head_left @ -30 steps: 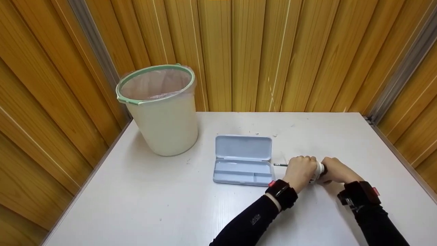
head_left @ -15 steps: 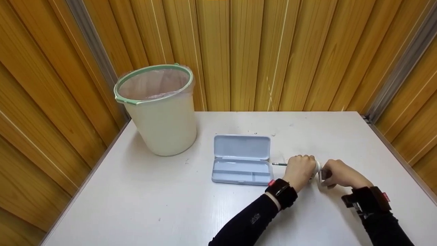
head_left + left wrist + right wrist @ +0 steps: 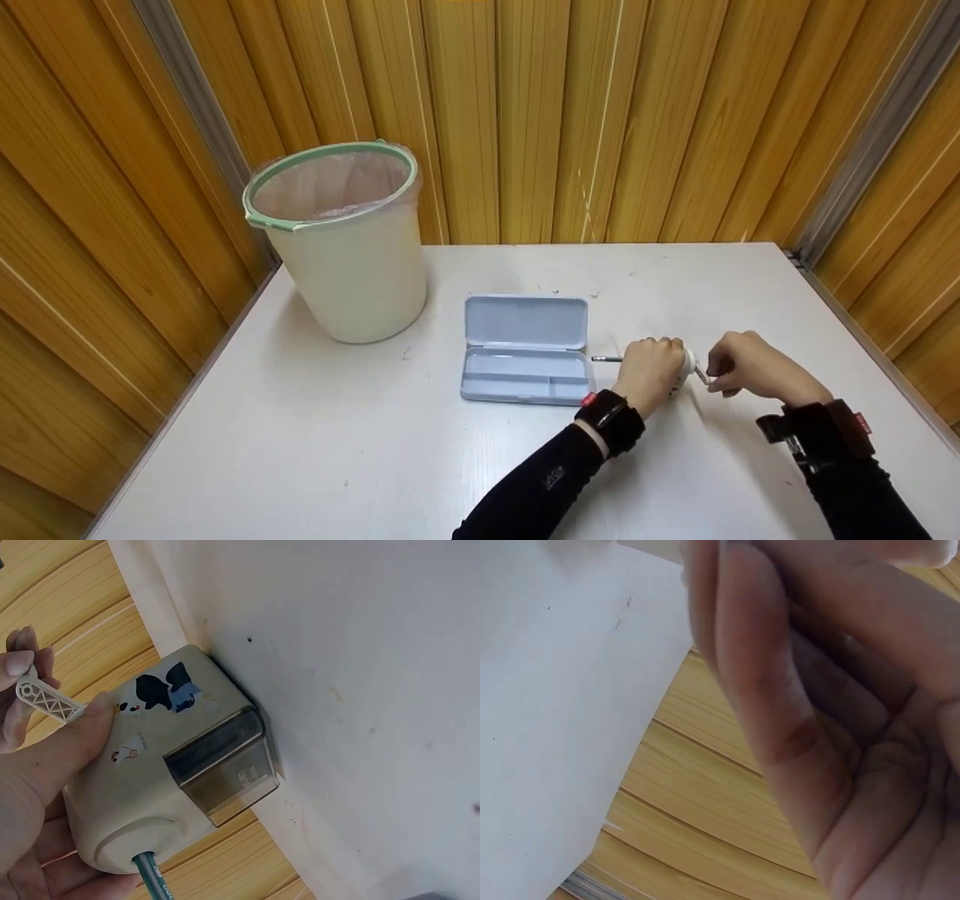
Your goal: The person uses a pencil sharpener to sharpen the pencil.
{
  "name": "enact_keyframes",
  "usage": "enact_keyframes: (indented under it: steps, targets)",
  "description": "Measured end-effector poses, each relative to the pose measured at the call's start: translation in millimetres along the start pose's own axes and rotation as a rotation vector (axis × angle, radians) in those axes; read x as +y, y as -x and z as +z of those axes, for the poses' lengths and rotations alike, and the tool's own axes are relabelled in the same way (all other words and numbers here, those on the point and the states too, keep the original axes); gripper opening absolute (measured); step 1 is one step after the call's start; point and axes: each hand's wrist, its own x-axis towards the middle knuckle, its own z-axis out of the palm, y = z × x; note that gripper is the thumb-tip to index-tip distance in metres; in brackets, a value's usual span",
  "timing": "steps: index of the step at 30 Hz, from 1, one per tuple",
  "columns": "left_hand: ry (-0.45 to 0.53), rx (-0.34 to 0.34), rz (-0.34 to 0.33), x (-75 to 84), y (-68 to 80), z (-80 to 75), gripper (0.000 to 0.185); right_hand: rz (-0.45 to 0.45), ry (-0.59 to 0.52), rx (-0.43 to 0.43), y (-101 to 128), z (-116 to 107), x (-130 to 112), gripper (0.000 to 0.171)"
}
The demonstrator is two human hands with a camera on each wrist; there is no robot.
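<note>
A cream crank pencil sharpener [image 3: 161,787] is held down on the white bench [image 3: 375,450] by the left hand [image 3: 651,369], whose fingers are curled round its body. A green pencil [image 3: 606,359] is seen projecting from its front, towards an open blue pencil case [image 3: 523,349]. Its crank handle [image 3: 46,698] is pinched by the right hand [image 3: 746,367]. A lined bin [image 3: 339,240] is stood well apart, far left.

Bin [image 3: 341,247] left of case [image 3: 523,349], sharpener [image 3: 169,780] probably right.
</note>
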Motion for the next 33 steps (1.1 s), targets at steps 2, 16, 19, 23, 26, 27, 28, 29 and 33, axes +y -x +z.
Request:
enact_keyframes:
  steps: [2, 16, 19, 23, 26, 27, 28, 29, 33]
  targets:
    - [-0.005, 0.003, 0.007, 0.3, -1.0, 0.0, 0.006, -0.009, 0.009, 0.011, 0, -1, 1, 0.01]
    - [-0.019, -0.04, 0.007, 3.6, -4.9, -1.6, 0.004, -0.032, 0.102, 0.242, 3, -3, 5, 0.008]
    - [-0.026, -0.035, 0.005, 3.7, -5.2, -0.7, 0.004, -0.031, 0.112, 0.289, 2, -1, 5, 0.008]
    - [-0.027, -0.019, 0.009, 4.6, -5.5, 0.6, 0.005, -0.028, 0.142, 0.363, 1, 1, 2, 0.009]
    - [-0.019, -0.009, 0.009, 4.7, -5.7, 1.1, 0.007, -0.019, 0.169, 0.407, -1, 3, 0, 0.01]
    - [-0.019, -0.009, 0.013, 4.6, -5.7, 1.4, 0.007, -0.014, 0.176, 0.422, -1, 4, -1, 0.01]
    - [-0.019, -0.007, 0.017, 4.3, -5.6, 1.8, 0.007, -0.01, 0.186, 0.44, -2, 5, -1, 0.011]
    - [-0.017, -0.005, 0.018, 4.0, -5.5, 2.0, 0.007, -0.007, 0.195, 0.461, -3, 6, -2, 0.011]
    - [-0.008, 0.008, 0.021, 2.4, -4.9, 3.0, 0.006, 0.002, 0.224, 0.547, -6, 12, -2, 0.011]
